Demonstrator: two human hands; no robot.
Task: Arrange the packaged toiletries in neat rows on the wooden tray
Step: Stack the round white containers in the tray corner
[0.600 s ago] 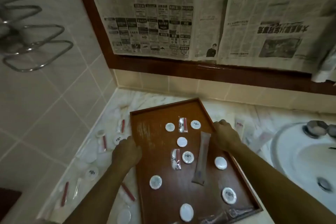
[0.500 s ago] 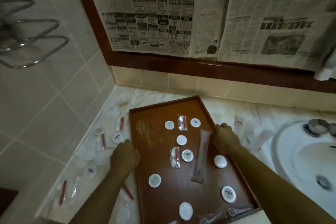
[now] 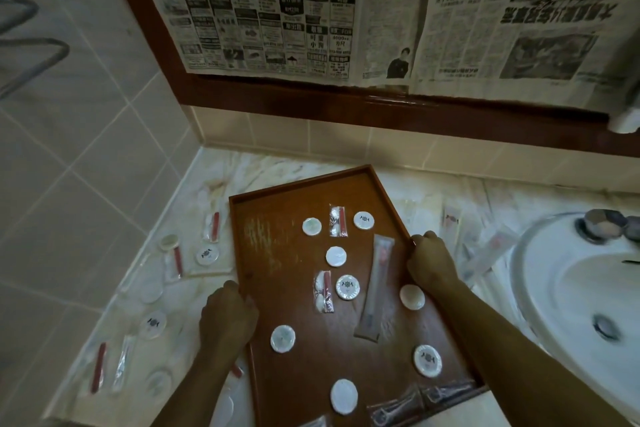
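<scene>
On the marble desk (image 3: 433,191) beside the sink (image 3: 554,288) lies the wooden tray (image 3: 277,253), skewed, with both hands grasping its side rims: left hand (image 3: 227,317) on the left edge, right hand (image 3: 431,262) on the right. Scattered across it are a long sachet (image 3: 375,286), round soaps (image 3: 347,287) and small packets (image 3: 337,220), in no rows.

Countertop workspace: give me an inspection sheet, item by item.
Surface: marble counter, packets strewn at left.
Job's things: wooden tray skewed; round packets, sachets and long sleeve scattered, no rows.
Clutter: loose toiletries off the tray.
Hands: left hand grips the tray's left rim; right hand grips the right rim.
Cables: nothing seen.
Surroundings: sink right, newspaper behind, tiled wall left.
</scene>
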